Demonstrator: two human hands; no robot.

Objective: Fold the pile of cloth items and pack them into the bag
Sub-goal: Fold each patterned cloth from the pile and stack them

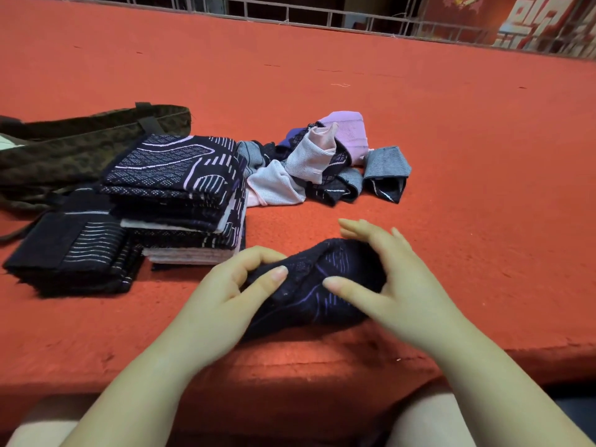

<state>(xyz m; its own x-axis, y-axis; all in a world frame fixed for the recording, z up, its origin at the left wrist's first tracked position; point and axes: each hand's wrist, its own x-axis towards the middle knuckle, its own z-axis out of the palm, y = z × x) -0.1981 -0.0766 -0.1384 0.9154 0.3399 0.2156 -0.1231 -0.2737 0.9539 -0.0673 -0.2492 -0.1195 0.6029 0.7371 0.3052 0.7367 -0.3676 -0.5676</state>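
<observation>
A crumpled dark navy cloth point(309, 285) with purple stitching lies on the red surface near the front edge. My left hand point(232, 291) pinches its left end between thumb and fingers. My right hand point(387, 282) holds its right side, thumb on top and fingers curved over the far edge. Behind lies a loose pile of pink, grey and navy cloths point(322, 159). Two stacks of folded cloths stand to the left: a tall one point(183, 195) and a lower dark one point(74, 253). The brown patterned bag point(64, 150) lies flat at far left.
The red felt-covered surface point(451, 140) stretches far back and right. A metal railing point(354, 21) runs along its far edge. The front edge drops off just below my wrists, above my knees.
</observation>
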